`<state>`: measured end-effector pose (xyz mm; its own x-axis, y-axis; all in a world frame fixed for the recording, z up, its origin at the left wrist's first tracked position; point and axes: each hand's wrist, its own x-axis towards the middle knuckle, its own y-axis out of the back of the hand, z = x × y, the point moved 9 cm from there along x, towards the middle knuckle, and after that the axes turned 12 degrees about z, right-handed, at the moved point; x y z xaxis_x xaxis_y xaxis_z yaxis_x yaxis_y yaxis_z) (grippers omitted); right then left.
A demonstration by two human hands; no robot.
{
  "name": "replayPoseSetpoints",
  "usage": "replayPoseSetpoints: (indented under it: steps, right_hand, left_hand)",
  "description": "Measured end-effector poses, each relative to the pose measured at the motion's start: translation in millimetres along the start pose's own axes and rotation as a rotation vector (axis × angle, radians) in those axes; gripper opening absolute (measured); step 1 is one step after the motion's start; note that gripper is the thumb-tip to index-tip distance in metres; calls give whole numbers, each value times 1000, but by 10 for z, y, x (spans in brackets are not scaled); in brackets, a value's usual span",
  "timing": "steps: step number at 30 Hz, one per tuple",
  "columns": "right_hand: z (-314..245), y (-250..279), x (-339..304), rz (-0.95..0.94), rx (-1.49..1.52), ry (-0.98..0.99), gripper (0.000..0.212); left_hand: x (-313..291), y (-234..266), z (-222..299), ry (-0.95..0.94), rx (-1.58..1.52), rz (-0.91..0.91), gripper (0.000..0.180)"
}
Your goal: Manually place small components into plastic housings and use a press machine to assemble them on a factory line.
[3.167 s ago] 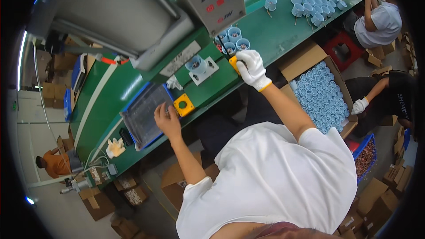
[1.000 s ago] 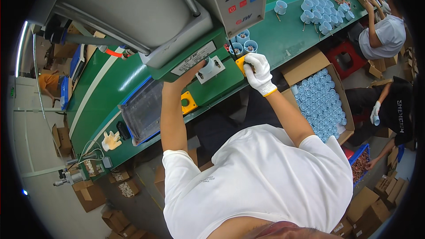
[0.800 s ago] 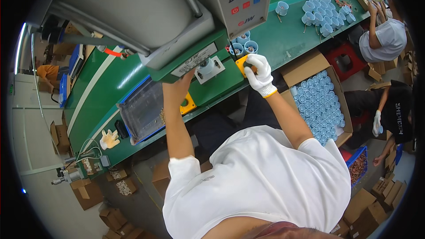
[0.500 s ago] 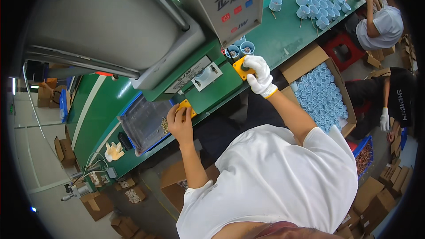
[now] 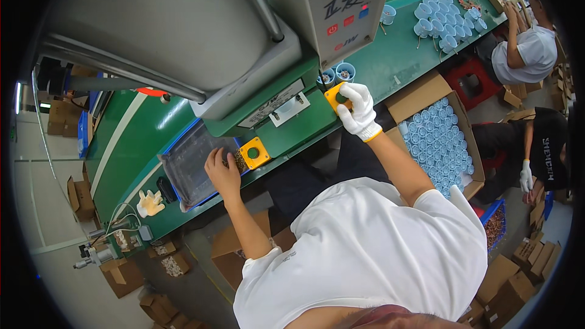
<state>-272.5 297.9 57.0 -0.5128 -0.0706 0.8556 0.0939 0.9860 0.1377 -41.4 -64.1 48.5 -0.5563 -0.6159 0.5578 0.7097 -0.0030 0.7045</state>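
Note:
My bare left hand [image 5: 223,172] reaches over a pile of small brass-coloured parts [image 5: 239,159] at the near corner of a dark, blue-rimmed tray [image 5: 194,161]. Its fingers are bent and apart; the fingertips are partly hidden among the parts. Right beside it sits a yellow box with a green push button [image 5: 254,153]. My right hand [image 5: 361,113], in a white glove, curls its fingers and thumb over a second yellow push-button box [image 5: 333,94]. Between the two boxes stands a green and grey bench press [image 5: 268,88], with a pale metal plate [image 5: 290,110] under its head.
Behind my right hand are light blue cups [image 5: 345,72] with parts inside; many more cups [image 5: 442,18] stand farther along the green bench. An open carton of blue cups [image 5: 436,140] is at my right. A pale glove [image 5: 150,203] lies at left. Two people work at right.
My left hand has left the left yellow button box and moved left to the brass parts. My right hand stays at its box. The light blue piece on the press plate no longer shows.

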Motion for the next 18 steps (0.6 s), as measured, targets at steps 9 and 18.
replayPoseSetpoints:
  steps: [9,18]
  right_hand:
    - [-10,-12,33,-24,-50,7,39]
    - [-42,-14,46,-30,-49,28,38]
  left_hand:
    - [-7,-186,50,2,35,-256,20]
    - [-29,-190,32,17,-8,-303,11]
